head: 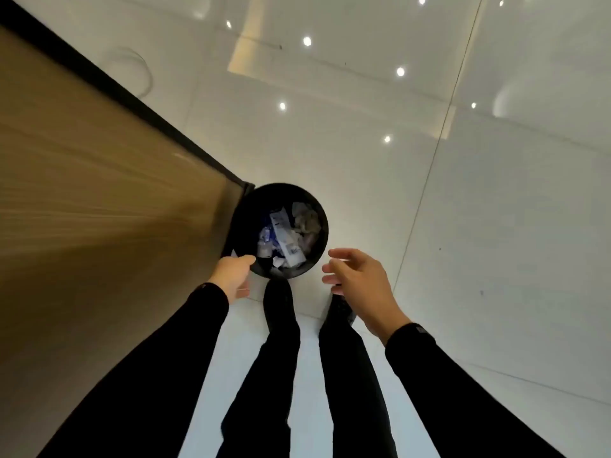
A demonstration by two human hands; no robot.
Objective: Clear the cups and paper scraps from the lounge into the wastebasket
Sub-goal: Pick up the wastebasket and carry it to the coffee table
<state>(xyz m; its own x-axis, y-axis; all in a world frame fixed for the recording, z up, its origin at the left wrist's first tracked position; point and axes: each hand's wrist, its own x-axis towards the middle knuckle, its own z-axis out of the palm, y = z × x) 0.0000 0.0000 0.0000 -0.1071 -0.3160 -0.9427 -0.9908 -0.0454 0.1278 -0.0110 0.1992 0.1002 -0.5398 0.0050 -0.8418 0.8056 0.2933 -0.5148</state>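
Note:
A round black wastebasket [322, 233] stands on the floor right in front of my feet. Inside it lie crumpled paper scraps [305, 219], a white wrapper with a barcode [287, 239] and other small litter. My left hand [233, 274] hovers at the basket's near left rim, fingers pointing toward it, with nothing visible in it. My right hand [358, 276] hangs just right of the basket, fingers spread and empty. Both arms wear black sleeves.
A wood-panelled wall [99, 193] with a dark edge strip runs along the left and ends at the basket. Glossy white floor tiles [463, 193] reflect ceiling lights. My black trousers and shoes [279, 302] stand just behind the basket.

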